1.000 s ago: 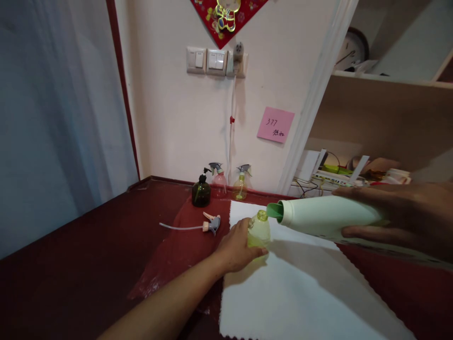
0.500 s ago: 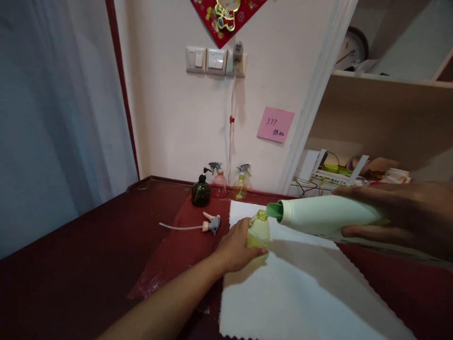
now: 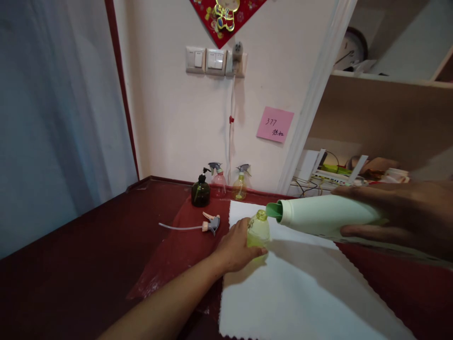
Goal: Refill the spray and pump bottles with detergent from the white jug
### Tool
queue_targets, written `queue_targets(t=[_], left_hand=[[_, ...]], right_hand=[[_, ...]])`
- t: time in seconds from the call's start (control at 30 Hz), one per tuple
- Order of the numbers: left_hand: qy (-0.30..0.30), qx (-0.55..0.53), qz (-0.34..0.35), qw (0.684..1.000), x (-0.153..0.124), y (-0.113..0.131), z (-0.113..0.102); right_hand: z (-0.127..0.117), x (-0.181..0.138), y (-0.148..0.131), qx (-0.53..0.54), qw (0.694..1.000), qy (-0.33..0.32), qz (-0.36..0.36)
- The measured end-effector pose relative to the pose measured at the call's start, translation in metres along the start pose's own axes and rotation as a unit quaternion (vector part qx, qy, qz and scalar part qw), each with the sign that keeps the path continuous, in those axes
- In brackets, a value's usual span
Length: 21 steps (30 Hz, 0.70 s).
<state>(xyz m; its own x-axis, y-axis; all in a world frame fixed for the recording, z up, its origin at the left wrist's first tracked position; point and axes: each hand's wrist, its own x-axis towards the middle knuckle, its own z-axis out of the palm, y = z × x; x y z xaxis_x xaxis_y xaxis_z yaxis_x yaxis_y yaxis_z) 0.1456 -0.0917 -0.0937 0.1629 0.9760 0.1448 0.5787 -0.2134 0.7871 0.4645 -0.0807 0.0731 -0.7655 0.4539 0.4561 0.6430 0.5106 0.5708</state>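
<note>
My left hand (image 3: 239, 248) is wrapped round a translucent yellow bottle (image 3: 259, 230) whose neck is uncapped. The bottle stands upright on a white cloth (image 3: 283, 288) with a scalloped edge. From the right, my right hand (image 3: 399, 215) grips a pale green container (image 3: 325, 212), tipped nearly level. Its darker green spout (image 3: 273, 210) reaches the mouth of the yellow bottle. Whether liquid is flowing I cannot tell. Left of the bottle lies a grey and peach spray head (image 3: 211, 224) with its clear dip tube (image 3: 180, 227) pointing left.
By the wall stand a dark green pump bottle (image 3: 200, 192), a pink spray bottle (image 3: 219, 182) and a yellow spray bottle (image 3: 240, 186). Clear plastic (image 3: 166, 264) covers part of the dark red table (image 3: 71, 264). A shelf with a white router (image 3: 332, 177) is at the right.
</note>
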Motion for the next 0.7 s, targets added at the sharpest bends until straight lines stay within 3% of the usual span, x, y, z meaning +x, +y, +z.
queue_targets(t=[0.37,0.7], left_hand=[[0.005,0.000,0.006,1.000,-0.0005,0.0000,0.0002],[0.001,0.006,0.000,1.000,-0.0003,0.0003,0.0003]], right_hand=[[-0.0026,0.0002,-0.0043,0.013,0.999,-0.020,0.031],[-0.0047,0.0019,-0.0050,-0.020,1.000,-0.014,0.011]])
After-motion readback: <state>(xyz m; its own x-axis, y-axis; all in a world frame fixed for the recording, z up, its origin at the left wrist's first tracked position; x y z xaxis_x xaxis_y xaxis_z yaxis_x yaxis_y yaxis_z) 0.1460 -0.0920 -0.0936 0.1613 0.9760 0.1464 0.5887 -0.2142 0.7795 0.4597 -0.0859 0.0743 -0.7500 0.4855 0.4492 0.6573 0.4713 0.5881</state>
